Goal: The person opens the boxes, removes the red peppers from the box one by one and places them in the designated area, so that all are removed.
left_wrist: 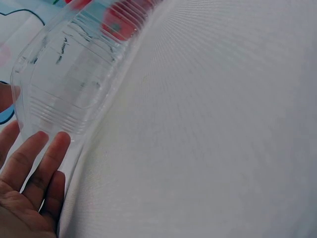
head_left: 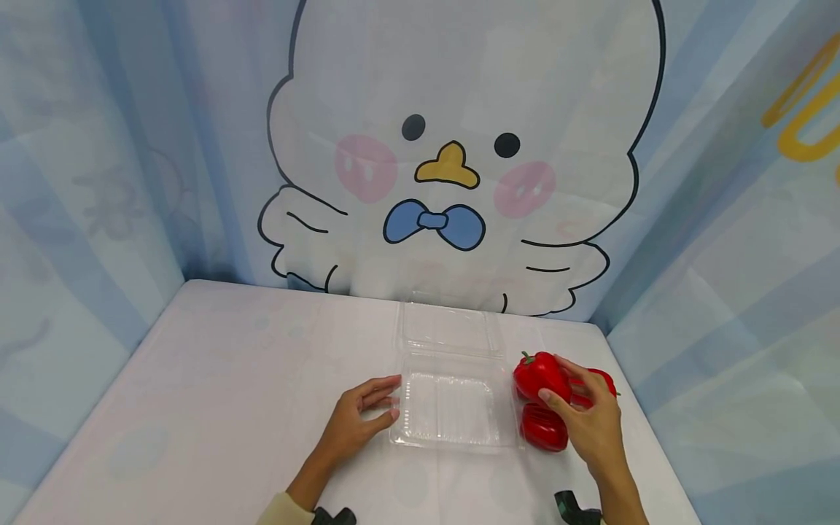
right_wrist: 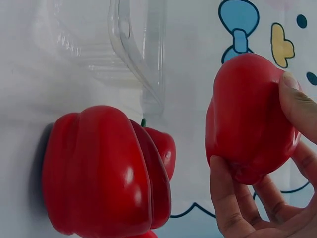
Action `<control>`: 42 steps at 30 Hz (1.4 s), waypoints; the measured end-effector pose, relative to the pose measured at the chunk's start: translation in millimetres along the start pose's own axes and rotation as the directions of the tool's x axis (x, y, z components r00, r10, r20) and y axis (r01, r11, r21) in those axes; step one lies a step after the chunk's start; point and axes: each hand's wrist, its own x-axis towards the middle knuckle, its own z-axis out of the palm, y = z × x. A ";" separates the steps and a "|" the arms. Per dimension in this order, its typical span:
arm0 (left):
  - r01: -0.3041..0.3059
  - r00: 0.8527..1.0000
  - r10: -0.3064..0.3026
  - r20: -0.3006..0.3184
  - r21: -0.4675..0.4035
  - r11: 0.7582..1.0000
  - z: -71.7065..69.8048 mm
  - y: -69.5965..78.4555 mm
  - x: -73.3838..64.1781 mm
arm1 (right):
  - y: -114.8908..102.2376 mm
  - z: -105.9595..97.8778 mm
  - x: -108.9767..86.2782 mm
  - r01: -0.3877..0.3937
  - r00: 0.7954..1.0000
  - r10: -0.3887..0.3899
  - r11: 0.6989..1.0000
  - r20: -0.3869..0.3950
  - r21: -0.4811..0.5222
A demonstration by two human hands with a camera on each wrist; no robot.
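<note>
A red bell pepper (head_left: 539,373) with a green stem is gripped in my right hand (head_left: 593,415), raised over other red peppers. In the right wrist view, thumb and fingers curl round this held pepper (right_wrist: 252,114). Below it another red pepper (head_left: 545,429) lies on the table, and one more pepper (head_left: 602,379) is partly hidden behind my hand. A clear plastic clamshell box (head_left: 453,408) stands with its lid (head_left: 449,328) folded back. My left hand (head_left: 357,419) rests its fairly straight fingers at the box's left side; the fingertips (left_wrist: 62,139) meet the clear wall.
The pale-covered table (head_left: 216,408) stretches out to the left of the box. Behind it hangs a curtain (head_left: 453,270) with a cartoon bird, and more curtains close off both sides. The peppers sit close to the box's right side.
</note>
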 end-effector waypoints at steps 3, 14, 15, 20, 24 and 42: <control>0.002 1.000 -0.002 -0.001 0.000 1.000 0.1 -0.6 0.3 | 2.1 -2.3 0.5 0.005 1.000 -0.005 1.000 -0.008 -0.010; 0.015 1.000 -0.015 0.001 -0.004 1.000 0.0 1.1 0.0 | 7.3 -7.7 -0.4 -0.017 0.998 0.016 1.000 -0.054 -0.010; 0.014 1.000 -0.014 0.002 -0.005 1.000 -0.2 1.3 0.0 | 7.6 -8.1 -0.5 -0.018 0.998 0.018 1.000 -0.056 -0.010; 0.009 1.000 -0.009 0.003 -0.004 1.000 -0.3 1.0 0.2 | 9.9 -11.0 -0.6 -0.023 0.997 0.023 1.000 -0.069 -0.011; 0.007 1.000 -0.007 0.000 -0.001 1.000 -0.3 0.7 0.0 | 13.4 -14.4 -1.4 -0.018 0.996 0.018 1.000 -0.087 -0.006; 0.012 1.000 -0.012 0.004 -0.002 1.000 -0.6 2.0 -0.9 | 29.0 -32.9 -2.2 -0.056 0.986 0.048 0.998 -0.157 -0.043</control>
